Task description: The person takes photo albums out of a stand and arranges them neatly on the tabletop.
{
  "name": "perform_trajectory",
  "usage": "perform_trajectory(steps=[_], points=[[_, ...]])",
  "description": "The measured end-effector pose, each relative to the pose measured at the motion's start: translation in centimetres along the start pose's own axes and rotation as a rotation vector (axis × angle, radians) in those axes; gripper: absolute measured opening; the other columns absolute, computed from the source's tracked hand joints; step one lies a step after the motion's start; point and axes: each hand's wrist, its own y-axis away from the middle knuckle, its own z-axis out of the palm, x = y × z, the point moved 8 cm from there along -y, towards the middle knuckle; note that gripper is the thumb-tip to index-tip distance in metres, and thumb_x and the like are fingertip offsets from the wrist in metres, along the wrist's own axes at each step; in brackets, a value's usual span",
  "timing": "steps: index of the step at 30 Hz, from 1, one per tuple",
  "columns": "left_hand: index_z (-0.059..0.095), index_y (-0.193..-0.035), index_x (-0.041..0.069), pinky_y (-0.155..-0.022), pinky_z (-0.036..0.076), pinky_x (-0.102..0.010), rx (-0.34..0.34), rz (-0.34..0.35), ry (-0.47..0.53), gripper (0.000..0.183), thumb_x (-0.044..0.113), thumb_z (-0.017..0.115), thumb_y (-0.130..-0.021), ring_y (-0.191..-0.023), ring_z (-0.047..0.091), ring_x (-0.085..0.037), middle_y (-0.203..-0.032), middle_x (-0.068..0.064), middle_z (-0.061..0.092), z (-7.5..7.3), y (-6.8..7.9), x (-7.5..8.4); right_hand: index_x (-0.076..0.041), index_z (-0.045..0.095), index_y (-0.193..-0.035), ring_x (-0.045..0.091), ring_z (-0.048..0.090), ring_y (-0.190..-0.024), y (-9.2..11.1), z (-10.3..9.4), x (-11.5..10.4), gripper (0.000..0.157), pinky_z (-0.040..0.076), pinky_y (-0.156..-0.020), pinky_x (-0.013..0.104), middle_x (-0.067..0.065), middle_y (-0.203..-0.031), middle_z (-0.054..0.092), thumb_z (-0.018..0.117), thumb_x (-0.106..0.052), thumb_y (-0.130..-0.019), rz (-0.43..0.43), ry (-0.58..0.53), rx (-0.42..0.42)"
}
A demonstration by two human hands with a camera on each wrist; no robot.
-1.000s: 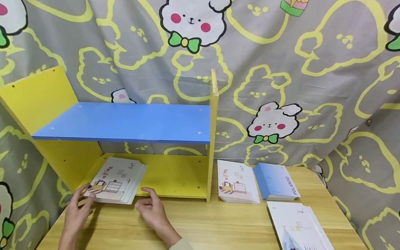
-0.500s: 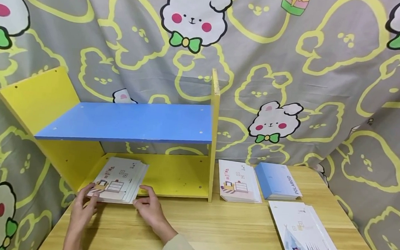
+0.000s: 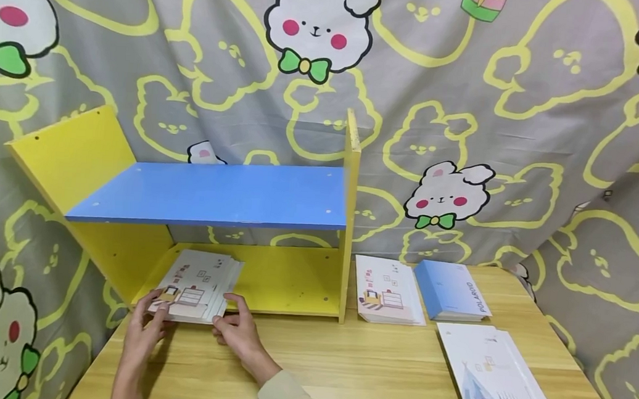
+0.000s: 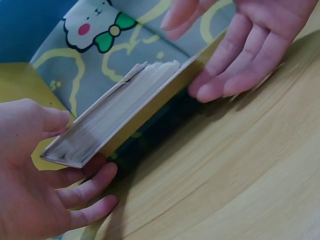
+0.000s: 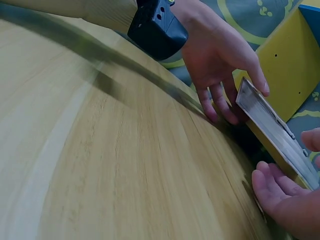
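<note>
A white photo album (image 3: 199,281) with a printed room scene lies on the yellow bottom board (image 3: 291,281) of the shelf unit, its near end jutting past the front edge. My left hand (image 3: 144,332) grips the near left corner, thumb on the cover and fingers underneath. In the left wrist view the page block (image 4: 125,107) faces the camera, slightly wavy. My right hand (image 3: 243,339) is at the near right corner, fingers loosely bent and beside the album's edge. The right wrist view shows that hand's fingers (image 5: 275,187) low, near the board's front edge.
A blue shelf (image 3: 214,193) spans above, between a slanted yellow left panel (image 3: 75,151) and an upright right panel (image 3: 348,238). On the wooden table (image 3: 385,371) lie another white album (image 3: 382,290), a blue POLAROID album (image 3: 452,289) and a tent-print album (image 3: 493,375). Patterned cloth hangs behind.
My right hand has come closer to the album's right corner. My left hand keeps its grip on the left corner. The head view has shifted slightly, moving everything rightward.
</note>
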Motion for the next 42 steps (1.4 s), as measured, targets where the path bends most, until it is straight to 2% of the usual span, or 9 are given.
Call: perform_trajectory(steps=[5, 12, 21, 26, 33, 42], points=[[0.028, -0.161, 0.013, -0.071, 0.056, -0.022, -0.005, 0.0, 0.019, 0.057, 0.034, 0.044, -0.11, -0.087, 0.063, -0.006, -0.134, -0.024, 0.045, 0.2, 0.1, 0.2, -0.025, 0.053, -0.143, 0.035, 0.073, -0.082, 0.0, 0.5, 0.3, 0.052, 0.063, -0.073, 0.043, 0.018, -0.09, 0.071, 0.069, -0.009, -0.096, 0.021, -0.05, 0.0], [0.029, -0.159, 0.013, -0.07, 0.056, -0.022, 0.024, -0.002, 0.046, 0.055, 0.032, 0.045, -0.11, -0.085, 0.063, -0.008, -0.125, -0.021, 0.049, 0.1, -0.1, -0.2, -0.023, 0.051, -0.145, 0.041, 0.073, -0.087, -0.2, 1.3, 0.7, 0.051, 0.063, -0.075, 0.047, 0.02, -0.095, 0.072, 0.065, -0.007, -0.099, 0.033, -0.099, -0.031], [0.025, -0.162, 0.014, -0.073, 0.057, -0.019, 0.025, -0.007, 0.101, 0.059, 0.028, 0.049, -0.11, -0.086, 0.06, -0.002, -0.136, -0.024, 0.043, 0.1, -0.2, -0.9, -0.02, 0.05, -0.145, 0.041, 0.073, -0.088, -0.4, 2.0, 1.0, 0.048, 0.063, -0.078, 0.048, 0.022, -0.094, 0.072, 0.061, -0.005, -0.101, 0.031, -0.144, -0.052], [0.024, -0.162, 0.014, -0.077, 0.056, -0.016, 0.012, -0.007, 0.125, 0.06, 0.029, 0.049, -0.11, -0.087, 0.056, 0.004, -0.147, -0.029, 0.035, 0.1, -0.1, -0.7, -0.016, 0.052, -0.142, 0.04, 0.074, -0.088, -0.6, 2.1, 1.1, 0.047, 0.063, -0.077, 0.045, 0.018, -0.095, 0.071, 0.058, 0.001, -0.1, 0.029, -0.166, -0.022], [0.024, -0.162, 0.012, -0.082, 0.056, -0.016, 0.002, -0.003, 0.213, 0.061, 0.025, 0.051, -0.109, -0.091, 0.055, 0.007, -0.155, -0.03, 0.026, 0.3, -0.2, -0.8, -0.015, 0.055, -0.139, 0.041, 0.073, -0.09, -0.8, 1.8, 1.2, 0.049, 0.063, -0.079, 0.048, 0.013, -0.093, 0.072, 0.059, 0.006, -0.096, 0.026, -0.174, 0.003], [0.03, -0.16, 0.01, -0.085, 0.056, -0.016, 0.043, -0.018, 0.27, 0.06, 0.021, 0.056, -0.107, -0.092, 0.057, 0.009, -0.155, -0.029, 0.03, 0.0, -0.1, -0.9, -0.012, 0.06, -0.134, 0.033, 0.074, -0.086, -1.0, 1.7, 1.5, 0.049, 0.064, -0.077, 0.043, 0.012, -0.093, 0.071, 0.062, 0.013, -0.091, 0.042, -0.219, 0.066]])
